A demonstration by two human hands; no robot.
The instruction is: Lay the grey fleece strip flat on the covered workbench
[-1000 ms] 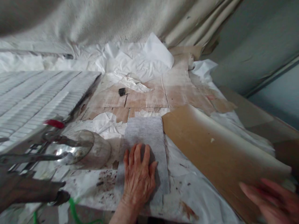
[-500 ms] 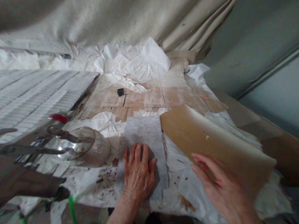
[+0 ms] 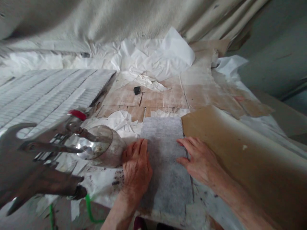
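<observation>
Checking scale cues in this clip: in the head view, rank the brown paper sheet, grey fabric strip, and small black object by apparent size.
1. brown paper sheet, though nearness inflates it
2. grey fabric strip
3. small black object

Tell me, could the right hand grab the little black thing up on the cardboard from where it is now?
Probably yes, with a stretch. The right hand rests on the grey sheet, and the small black object lies farther off on bare cardboard. Nothing stands between them.
</observation>
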